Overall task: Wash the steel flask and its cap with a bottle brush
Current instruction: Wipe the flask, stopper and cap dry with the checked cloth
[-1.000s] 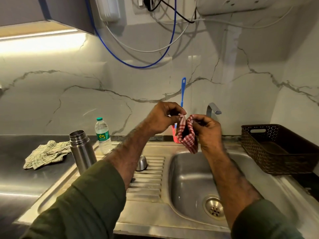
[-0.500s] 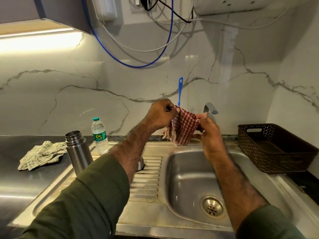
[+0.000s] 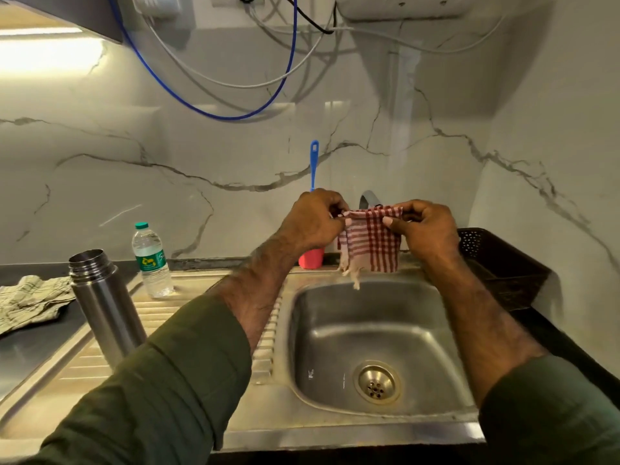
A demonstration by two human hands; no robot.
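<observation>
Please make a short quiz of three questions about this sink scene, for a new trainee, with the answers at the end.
1. True or false: the flask stands upright on the draining board with no cap on it.
2. What do the left hand and the right hand hold between them? A) the brush B) a red checked cloth C) the water bottle
3. Fill in: the blue brush stands in a ____ cup behind the sink.

Key
1. True.
2. B: the fingers of both hands pinch the top edge of the cloth, which hangs over the sink.
3. Red.
</observation>
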